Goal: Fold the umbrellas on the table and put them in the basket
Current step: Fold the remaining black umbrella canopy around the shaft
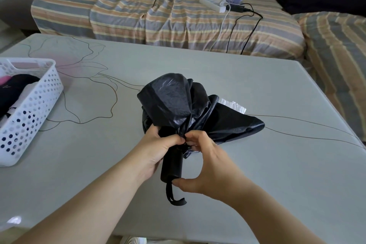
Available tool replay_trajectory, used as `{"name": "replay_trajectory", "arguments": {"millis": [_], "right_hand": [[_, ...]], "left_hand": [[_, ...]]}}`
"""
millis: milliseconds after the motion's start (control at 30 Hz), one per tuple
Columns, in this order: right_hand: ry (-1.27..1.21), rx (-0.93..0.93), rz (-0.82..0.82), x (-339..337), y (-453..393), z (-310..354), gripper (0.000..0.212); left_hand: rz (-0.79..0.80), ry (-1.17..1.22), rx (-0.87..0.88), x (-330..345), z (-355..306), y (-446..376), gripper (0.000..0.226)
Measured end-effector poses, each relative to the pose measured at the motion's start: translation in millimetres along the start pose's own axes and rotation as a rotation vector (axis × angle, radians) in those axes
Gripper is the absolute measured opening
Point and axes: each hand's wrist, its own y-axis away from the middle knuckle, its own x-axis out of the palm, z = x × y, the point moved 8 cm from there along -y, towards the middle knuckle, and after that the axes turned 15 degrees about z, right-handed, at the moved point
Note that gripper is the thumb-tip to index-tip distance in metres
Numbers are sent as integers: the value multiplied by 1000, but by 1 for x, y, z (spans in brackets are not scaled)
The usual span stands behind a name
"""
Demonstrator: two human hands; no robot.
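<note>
Both hands (pixel 158 150) apparently grip the black umbrella (pixel 178 105).

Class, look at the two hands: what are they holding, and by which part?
Both grip the black umbrella: left hand around the handle's top, right hand pinching gathered fabric there.

Soft daylight is falling evenly; the table (pixel 217 77) is showing faint glare, edges are bowing from wide-angle distortion, focus staying fairly sharp.
</note>
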Motion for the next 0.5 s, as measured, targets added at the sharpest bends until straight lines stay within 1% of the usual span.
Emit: {"name": "replay_trajectory", "arguments": {"millis": [100,167,267,500], "right_hand": [[183,-13,-44,-6,-1,7,90],[224,5,-24,-6,-2,7,94],[167,17,29,-4,-2,4,95],[86,-18,24,-6,-1,2,91]], "left_hand": [[0,28,6,1,0,-1,39],[1,31,10,2,-1,0,38],[17,4,13,3,-2,2,38],[12,-37,31,5,-8,5,42]]}}
